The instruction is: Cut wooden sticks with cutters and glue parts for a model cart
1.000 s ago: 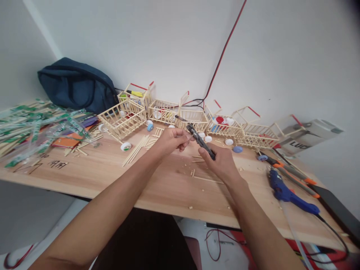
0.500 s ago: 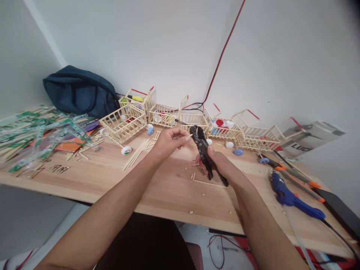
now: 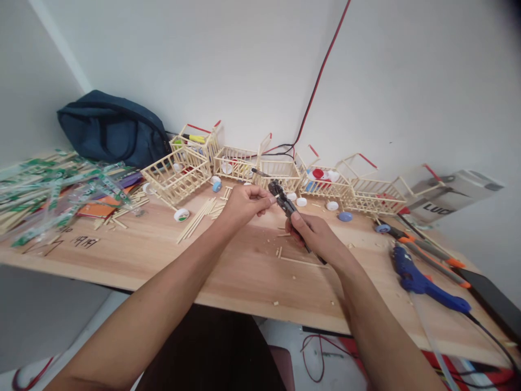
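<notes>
My right hand (image 3: 315, 236) is closed around the handles of black cutting pliers (image 3: 283, 200), whose jaws point up and left. My left hand (image 3: 244, 202) pinches a short thin wooden stick (image 3: 273, 197), its tip at the pliers' jaws. Both hands hover over the middle of the wooden table (image 3: 228, 266). Small stick offcuts (image 3: 285, 247) lie on the table just below them.
A row of stick-built carts (image 3: 285, 174) lines the wall, with bottle caps (image 3: 182, 215) scattered in front. A dark blue bag (image 3: 108, 127) and packets of sticks (image 3: 52, 187) sit left. A blue glue gun (image 3: 419, 279) and orange-handled tools (image 3: 423, 247) lie right. A red cable (image 3: 321, 76) runs up the wall.
The pliers were lifted upright half a second ago; now they tilt back down with the jaws at the stick tip in my left hand. The hands have come closer together.
</notes>
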Tool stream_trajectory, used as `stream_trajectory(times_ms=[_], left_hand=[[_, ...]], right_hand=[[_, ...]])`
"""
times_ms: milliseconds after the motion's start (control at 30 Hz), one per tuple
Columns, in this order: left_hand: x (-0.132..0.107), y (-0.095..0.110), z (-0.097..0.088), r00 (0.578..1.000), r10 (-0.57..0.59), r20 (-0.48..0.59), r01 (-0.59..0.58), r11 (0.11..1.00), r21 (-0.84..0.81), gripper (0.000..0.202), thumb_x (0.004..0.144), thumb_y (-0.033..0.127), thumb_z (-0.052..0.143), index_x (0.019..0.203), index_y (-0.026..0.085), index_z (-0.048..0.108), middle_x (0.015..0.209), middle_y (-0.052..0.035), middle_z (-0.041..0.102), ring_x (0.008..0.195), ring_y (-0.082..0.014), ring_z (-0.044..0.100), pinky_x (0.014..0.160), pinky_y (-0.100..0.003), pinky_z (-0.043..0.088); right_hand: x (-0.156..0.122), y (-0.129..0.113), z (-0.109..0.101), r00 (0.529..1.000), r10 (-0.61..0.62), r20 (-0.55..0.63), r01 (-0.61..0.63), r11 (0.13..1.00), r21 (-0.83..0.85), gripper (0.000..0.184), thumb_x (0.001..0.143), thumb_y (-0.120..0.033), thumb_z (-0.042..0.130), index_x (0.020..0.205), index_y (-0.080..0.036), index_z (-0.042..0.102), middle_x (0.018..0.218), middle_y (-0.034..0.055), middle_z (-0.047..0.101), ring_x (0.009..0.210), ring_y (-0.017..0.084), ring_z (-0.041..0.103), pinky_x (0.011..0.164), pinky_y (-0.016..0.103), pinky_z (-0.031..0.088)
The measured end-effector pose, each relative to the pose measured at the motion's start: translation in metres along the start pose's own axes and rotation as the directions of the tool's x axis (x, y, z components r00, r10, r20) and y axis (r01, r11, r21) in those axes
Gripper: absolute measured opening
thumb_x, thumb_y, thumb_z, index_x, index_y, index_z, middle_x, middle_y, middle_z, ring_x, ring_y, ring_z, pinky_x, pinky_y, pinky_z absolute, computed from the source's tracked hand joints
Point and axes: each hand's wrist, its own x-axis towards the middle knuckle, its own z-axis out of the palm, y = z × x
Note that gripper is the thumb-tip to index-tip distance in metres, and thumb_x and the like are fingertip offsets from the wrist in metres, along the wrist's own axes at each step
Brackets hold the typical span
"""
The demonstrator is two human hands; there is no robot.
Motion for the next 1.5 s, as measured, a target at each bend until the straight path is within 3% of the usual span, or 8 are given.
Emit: stream_trajectory(times_ms=[467,667,733,833,1000,1233,1367,1500], left_hand=[[-0.002,-0.002,0.003,0.998,-0.057,-0.026,0.057,0.998,-0.014,0.016,0.07,0.025,0.068,0.063,0.011,0.062,0.047,0.0025,0.051,0.045,-0.0059,0.043,0.048,-0.019,0.034],[0.003,0.0,-0.01,0.999,0.049,-0.023,-0.045,0.985,0.166,0.014,0.075,0.027,0.061,0.073,0.013,0.063,0.059,0.0003,0.055,0.053,-0.0094,0.048,0.055,-0.022,0.037],[0.004,-0.002,-0.021,0.989,0.134,-0.068,-0.09,0.891,0.444,0.009,0.074,0.022,0.058,0.07,0.015,0.064,0.062,-0.0013,0.058,0.058,-0.0121,0.049,0.057,-0.024,0.036],[0.005,-0.009,-0.037,0.98,0.182,-0.085,-0.039,0.588,0.808,0.011,0.069,0.013,0.057,0.059,0.017,0.061,0.06,-0.0045,0.058,0.062,-0.0165,0.051,0.058,-0.026,0.032],[0.004,-0.022,-0.048,0.995,0.06,-0.085,0.06,0.34,0.938,0.013,0.064,0.01,0.055,0.053,0.017,0.059,0.053,-0.0066,0.053,0.061,-0.019,0.052,0.055,-0.026,0.03],[0.007,-0.016,-0.031,0.969,0.246,-0.035,-0.135,0.64,0.756,0.009,0.074,0.021,0.061,0.073,0.017,0.069,0.077,-0.0072,0.068,0.077,-0.0201,0.058,0.072,-0.03,0.039],[0.009,-0.014,-0.012,0.991,0.134,-0.02,-0.113,0.896,0.43,0.026,0.074,0.034,0.066,0.091,0.014,0.07,0.083,-0.0065,0.07,0.076,-0.0169,0.061,0.071,-0.028,0.044],[0.005,-0.01,0.005,0.997,0.071,-0.005,-0.069,0.989,0.128,0.035,0.066,0.036,0.074,0.091,0.012,0.067,0.086,-0.0068,0.07,0.078,-0.015,0.062,0.074,-0.027,0.047]], right_hand=[[-0.003,-0.008,0.006,0.989,-0.023,-0.149,-0.006,0.982,-0.191,0.063,0.087,-0.07,0.029,0.054,-0.019,0.042,0.051,-0.002,0.039,0.051,0.011,0.037,0.05,0.026,0.022],[0.003,0.005,0.0,0.968,0.148,-0.203,-0.102,0.97,0.222,0.067,0.084,-0.077,0.027,0.064,-0.019,0.054,0.045,-0.0026,0.043,0.041,0.012,0.041,0.043,0.025,0.03],[0.008,0.011,-0.007,0.959,0.198,-0.204,-0.094,0.897,0.431,0.068,0.078,-0.082,0.027,0.068,-0.02,0.054,0.047,-0.0031,0.043,0.04,0.011,0.04,0.041,0.025,0.032],[0.012,0.013,-0.017,0.967,0.204,-0.151,-0.066,0.777,0.626,0.071,0.072,-0.087,0.026,0.068,-0.021,0.052,0.049,-0.003,0.042,0.041,0.012,0.041,0.042,0.026,0.036],[0.01,0.009,-0.022,0.984,0.168,-0.06,-0.078,0.706,0.704,0.072,0.074,-0.086,0.024,0.075,-0.021,0.056,0.053,-0.0011,0.046,0.046,0.014,0.046,0.049,0.029,0.043],[0.008,0.009,-0.014,0.985,0.083,0.154,-0.174,0.557,0.812,0.08,0.08,-0.081,0.019,0.092,-0.016,0.065,0.067,0.0089,0.065,0.057,0.02,0.06,0.053,0.031,0.048],[0.009,0.008,-0.009,0.97,0.057,0.238,-0.229,0.559,0.797,0.085,0.078,-0.083,0.018,0.094,-0.015,0.065,0.069,0.0108,0.067,0.062,0.021,0.063,0.055,0.032,0.049],[0.009,0.005,-0.002,0.973,0.048,0.224,-0.206,0.608,0.766,0.085,0.076,-0.085,0.021,0.095,-0.014,0.065,0.071,0.0108,0.067,0.064,0.021,0.064,0.058,0.032,0.05]])
